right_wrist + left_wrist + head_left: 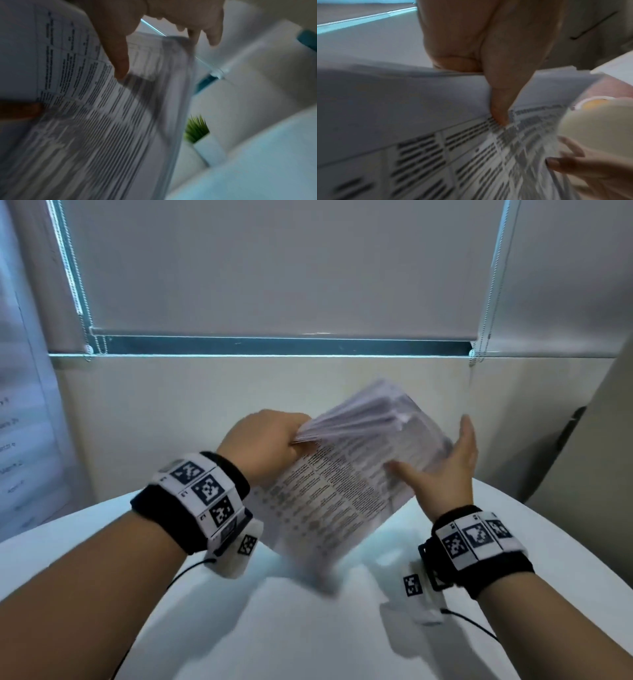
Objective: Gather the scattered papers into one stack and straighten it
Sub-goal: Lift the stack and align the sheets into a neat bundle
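Note:
A stack of printed papers (342, 487) is held tilted in the air above the white table (308, 628), its far sheets fanned apart and its lower corner blurred. My left hand (274, 440) grips the stack's upper left edge, thumb (500, 108) pressed on the printed top sheet (436, 155). My right hand (442, 470) is at the stack's right edge with straight fingers, thumb lying on the top sheet. In the right wrist view the thumb (120, 60) touches the papers (94, 121) and the other fingers (212, 33) stand spread beside the edge.
The round white table ends close to a pale wall (260, 392) under a window with a lowered blind (274, 268). A small green plant in a white pot (197, 131) shows in the right wrist view. A cabinet side (599, 440) stands at the right.

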The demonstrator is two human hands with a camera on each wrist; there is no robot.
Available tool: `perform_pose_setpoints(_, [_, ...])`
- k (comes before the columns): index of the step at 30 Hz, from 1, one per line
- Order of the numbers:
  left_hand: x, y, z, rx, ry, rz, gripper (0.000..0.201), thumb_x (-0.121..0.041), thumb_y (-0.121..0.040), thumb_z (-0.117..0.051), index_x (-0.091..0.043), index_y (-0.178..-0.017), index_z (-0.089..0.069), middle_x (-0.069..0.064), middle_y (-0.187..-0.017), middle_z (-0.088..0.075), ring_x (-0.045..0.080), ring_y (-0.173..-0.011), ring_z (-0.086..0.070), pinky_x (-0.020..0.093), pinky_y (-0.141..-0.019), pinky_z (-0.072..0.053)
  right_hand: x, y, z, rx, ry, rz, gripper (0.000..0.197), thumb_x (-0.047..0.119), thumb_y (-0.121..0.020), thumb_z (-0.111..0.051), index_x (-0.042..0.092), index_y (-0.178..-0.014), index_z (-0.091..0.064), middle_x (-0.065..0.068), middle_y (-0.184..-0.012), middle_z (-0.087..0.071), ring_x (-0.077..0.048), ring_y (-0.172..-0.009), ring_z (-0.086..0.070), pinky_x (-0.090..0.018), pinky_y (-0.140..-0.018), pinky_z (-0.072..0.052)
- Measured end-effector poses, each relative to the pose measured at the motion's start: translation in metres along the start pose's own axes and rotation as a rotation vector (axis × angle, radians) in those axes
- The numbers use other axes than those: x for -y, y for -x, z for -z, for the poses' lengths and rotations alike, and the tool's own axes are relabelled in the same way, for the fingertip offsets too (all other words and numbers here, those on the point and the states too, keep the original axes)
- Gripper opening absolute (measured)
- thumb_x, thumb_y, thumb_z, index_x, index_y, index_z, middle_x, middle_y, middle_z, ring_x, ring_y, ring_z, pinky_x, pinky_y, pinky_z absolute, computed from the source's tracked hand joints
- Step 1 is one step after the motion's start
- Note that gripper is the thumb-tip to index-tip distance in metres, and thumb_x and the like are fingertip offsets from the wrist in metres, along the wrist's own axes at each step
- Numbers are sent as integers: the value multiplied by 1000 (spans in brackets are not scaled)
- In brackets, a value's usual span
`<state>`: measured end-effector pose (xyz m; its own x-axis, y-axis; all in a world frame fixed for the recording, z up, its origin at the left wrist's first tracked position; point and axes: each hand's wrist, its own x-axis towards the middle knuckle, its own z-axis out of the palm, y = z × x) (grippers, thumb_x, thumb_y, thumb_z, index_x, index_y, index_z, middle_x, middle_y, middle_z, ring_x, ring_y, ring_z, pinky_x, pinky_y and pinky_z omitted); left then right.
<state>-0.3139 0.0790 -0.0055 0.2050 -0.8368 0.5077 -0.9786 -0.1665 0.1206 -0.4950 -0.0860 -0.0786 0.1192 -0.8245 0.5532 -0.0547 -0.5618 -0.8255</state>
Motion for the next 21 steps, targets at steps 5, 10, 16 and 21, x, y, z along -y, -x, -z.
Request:
perform_pose_setpoints(5, [-11, -11, 18, 63, -394, -199, 17, -40, -99, -45, -29, -97, -59, -6, -87, -66, 20, -80, -61, 30, -66, -43, 22, -11, 9, 435, 158, 241, 41, 18, -89, -63, 31, -127, -55, 0, -132, -57, -8, -120, -53, -32, -108, -39])
perform_pose_setpoints(10, [10, -4, -2, -200, -191, -20, 49, -65, -80, -61, -37, -119, -51, -10, -112, -63, 13, -106, -57, 53, -121, -9, 21, 4, 12, 441, -138, 29, 4, -6, -81, -67, -5, -83, -69, -1, -73, -66, -10, -69, -58, -25, -66, -49])
perform_pose_setpoints(16, [61, 23, -31, -379, 476, 524, 135, -65, -51, -79, -31, -155, 0, 3, -165, 1, 17, -151, -2, 44, -120, -6, 13, 16, 21, 470, -586, -312, 27, -16, -76, -60, -5, -100, -65, -12, -84, -74, -23, -69, -71, -29, -56, -57])
perform_pose_setpoints(21, [74, 41, -49, 77, 1284, 438, 98, -46, -39, -96, -5, -121, -62, 16, -118, -70, 31, -105, -69, 36, -80, -59, -8, 17, 13, 471, -502, -447, 32, -10, -73, -64, -1, -104, -67, -18, -93, -74, -34, -81, -72, -35, -63, -59])
